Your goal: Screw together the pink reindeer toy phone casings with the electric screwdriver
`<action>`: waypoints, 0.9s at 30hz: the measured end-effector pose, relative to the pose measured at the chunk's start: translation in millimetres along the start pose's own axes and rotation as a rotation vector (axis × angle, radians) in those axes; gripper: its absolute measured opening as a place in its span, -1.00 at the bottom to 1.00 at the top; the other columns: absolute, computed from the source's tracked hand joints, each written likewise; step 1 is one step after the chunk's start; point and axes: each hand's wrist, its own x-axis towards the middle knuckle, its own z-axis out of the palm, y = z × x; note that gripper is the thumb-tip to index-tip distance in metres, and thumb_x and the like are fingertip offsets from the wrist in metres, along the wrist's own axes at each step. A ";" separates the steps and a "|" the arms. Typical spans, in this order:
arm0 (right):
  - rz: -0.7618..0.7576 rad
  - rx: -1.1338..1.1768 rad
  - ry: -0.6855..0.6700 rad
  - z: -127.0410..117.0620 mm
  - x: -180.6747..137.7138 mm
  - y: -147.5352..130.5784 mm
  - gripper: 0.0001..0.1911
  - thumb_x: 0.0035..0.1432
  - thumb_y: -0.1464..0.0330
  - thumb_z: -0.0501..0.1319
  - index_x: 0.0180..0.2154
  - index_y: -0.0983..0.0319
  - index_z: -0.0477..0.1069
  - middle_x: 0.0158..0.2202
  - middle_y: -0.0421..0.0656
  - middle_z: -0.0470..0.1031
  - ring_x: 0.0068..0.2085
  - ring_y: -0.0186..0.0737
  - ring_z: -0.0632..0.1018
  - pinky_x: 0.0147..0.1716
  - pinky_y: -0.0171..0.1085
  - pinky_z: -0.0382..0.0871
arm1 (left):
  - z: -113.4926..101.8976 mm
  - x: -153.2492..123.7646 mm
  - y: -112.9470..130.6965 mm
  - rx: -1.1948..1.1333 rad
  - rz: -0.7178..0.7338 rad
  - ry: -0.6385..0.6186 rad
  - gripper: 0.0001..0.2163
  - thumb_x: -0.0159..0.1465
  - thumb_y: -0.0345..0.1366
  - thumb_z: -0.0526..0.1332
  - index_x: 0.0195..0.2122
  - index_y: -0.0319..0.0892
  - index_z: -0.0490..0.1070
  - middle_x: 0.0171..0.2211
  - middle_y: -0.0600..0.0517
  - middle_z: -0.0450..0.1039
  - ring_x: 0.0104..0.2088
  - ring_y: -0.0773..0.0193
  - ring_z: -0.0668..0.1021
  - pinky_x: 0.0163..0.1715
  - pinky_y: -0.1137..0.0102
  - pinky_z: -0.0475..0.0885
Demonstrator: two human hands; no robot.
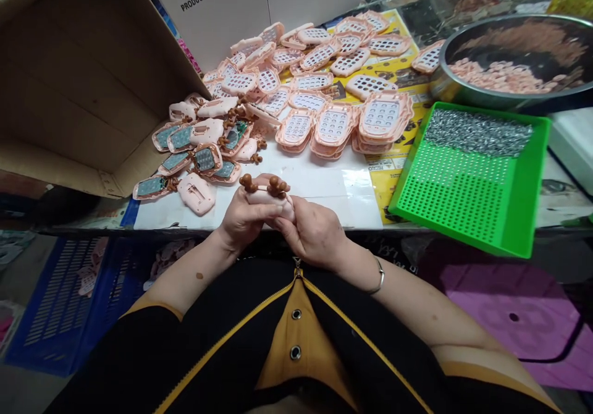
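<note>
Close to my body, at the table's front edge, both hands are closed around one pale pink plastic toy phone shell (269, 198) with brown antler-like knobs on its top. My left hand (245, 219) wraps its left side, thumb lying across the front. My right hand (317, 228) grips the right end, fingers pressed against it. The lower part of the shell is hidden by my hands. Just beyond on the left lies a pile of similar shells with brown knobs (204, 133), some showing grey-green circuit boards. Stacked pink frames with white keypads (334, 123) stand behind my hands.
A tilted cardboard box (83, 80) is at left. On the right are a green perforated tray (467, 198) holding many small metal screws (479, 131) and a steel bowl (504, 28) of small pink parts. Blue crates (46, 303) and a pink stool (514, 315) stand below the table.
</note>
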 end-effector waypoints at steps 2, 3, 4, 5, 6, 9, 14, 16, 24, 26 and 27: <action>-0.038 -0.009 0.038 -3.3 1.5 -0.9 -0.64 0.45 0.19 -0.01 -0.02 0.31 0.39 -0.40 -0.02 0.62 -0.44 -0.11 0.61 -0.48 -0.21 0.43 | 1.5 -2.5 -1.1 -0.008 0.029 -0.007 -0.63 -0.23 -0.22 0.61 -0.40 -0.17 0.61 -0.21 -0.02 0.56 -0.25 0.20 0.59 -0.12 0.27 0.52; -0.046 0.007 0.056 -4.9 2.4 -1.3 -0.63 0.45 0.19 0.01 0.03 0.31 0.38 -0.35 -0.01 0.64 -0.39 -0.11 0.63 -0.44 -0.21 0.47 | 1.4 -3.6 -2.1 -0.013 0.037 -0.021 -0.63 -0.22 -0.21 0.60 -0.38 -0.17 0.61 -0.15 -0.04 0.56 -0.20 0.16 0.60 -0.10 0.26 0.52; -0.046 0.035 0.075 -6.5 3.4 -1.7 -0.62 0.45 0.19 0.02 0.09 0.30 0.35 -0.26 0.00 0.67 -0.32 -0.12 0.67 -0.37 -0.22 0.51 | 0.9 -4.4 -3.0 -0.018 0.035 -0.040 -0.62 -0.19 -0.20 0.60 -0.34 -0.16 0.62 -0.10 -0.06 0.56 -0.14 0.10 0.60 -0.07 0.24 0.52; -0.038 0.071 0.090 -8.0 4.3 -2.3 -0.60 0.45 0.20 0.02 0.16 0.29 0.31 -0.15 0.02 0.67 -0.22 -0.13 0.69 -0.28 -0.23 0.55 | 0.2 -5.0 -3.9 -0.024 0.021 -0.064 -0.60 -0.15 -0.17 0.59 -0.27 -0.14 0.62 -0.04 -0.09 0.56 -0.07 0.04 0.60 -0.05 0.21 0.52; -0.029 0.108 0.097 -9.3 5.1 -2.8 -0.59 0.45 0.23 0.02 0.22 0.27 0.26 -0.04 0.03 0.65 -0.12 -0.14 0.69 -0.19 -0.24 0.57 | -0.6 -5.3 -4.8 -0.030 0.002 -0.087 -0.58 -0.12 -0.15 0.57 -0.22 -0.13 0.62 0.01 -0.11 0.55 -0.01 -0.02 0.59 -0.03 0.18 0.51; -0.045 0.146 0.097 -12.2 5.9 -4.3 -0.60 0.43 0.29 0.06 0.21 0.27 0.27 -0.03 0.04 0.65 -0.08 -0.11 0.68 -0.14 -0.22 0.58 | -1.6 -4.6 -7.4 -0.051 -0.021 -0.117 -0.58 -0.13 -0.14 0.58 -0.25 -0.13 0.61 0.17 -0.13 0.47 0.13 -0.14 0.53 0.03 0.13 0.50; -0.141 0.029 0.164 -11.2 3.7 -3.9 -0.77 0.38 0.38 0.10 0.01 0.32 0.38 -0.29 0.02 0.65 -0.30 -0.10 0.65 -0.32 -0.20 0.54 | 1.1 -3.2 -13.4 -0.092 -0.062 -0.071 -0.57 -0.21 -0.15 0.61 -0.30 -0.16 0.63 0.11 -0.12 0.47 0.07 -0.02 0.54 0.01 0.22 0.50; -0.147 0.058 0.190 -8.5 3.2 -2.6 -0.75 0.40 0.37 0.07 0.03 0.32 0.36 -0.28 0.01 0.66 -0.29 -0.12 0.66 -0.31 -0.22 0.55 | 1.0 -3.0 -14.8 -0.082 -0.025 -0.085 -0.61 -0.20 -0.20 0.60 -0.33 -0.15 0.63 0.06 -0.11 0.50 0.04 0.02 0.55 0.01 0.25 0.50; -0.158 0.012 0.236 1.0 -4.4 4.9 -0.51 0.46 0.17 0.02 0.19 0.41 0.26 -0.21 0.09 0.69 -0.30 -0.11 0.70 -0.35 -0.24 0.58 | -9.6 -0.3 -14.9 -0.187 0.142 -0.190 -0.71 -0.08 -0.13 0.57 -0.35 0.03 0.61 0.21 0.08 0.46 0.21 0.01 0.51 0.21 0.06 0.46; -0.179 -0.033 0.227 2.2 -7.1 6.9 -0.54 0.45 0.19 0.05 0.19 0.40 0.26 -0.27 0.06 0.69 -0.38 -0.10 0.67 -0.43 -0.22 0.55 | -9.0 0.6 -16.0 -0.188 0.118 -0.184 -0.69 -0.08 -0.09 0.58 -0.33 0.03 0.59 0.22 0.09 0.46 0.24 -0.04 0.49 0.22 0.01 0.45; -0.174 -0.033 0.228 3.1 -8.1 8.0 -0.55 0.44 0.20 0.07 0.19 0.38 0.27 -0.28 0.05 0.69 -0.41 -0.11 0.66 -0.46 -0.22 0.53 | -7.6 1.2 -16.9 -0.181 0.105 -0.170 -0.67 -0.07 -0.07 0.58 -0.30 0.03 0.59 0.23 0.08 0.46 0.24 -0.05 0.49 0.21 0.01 0.47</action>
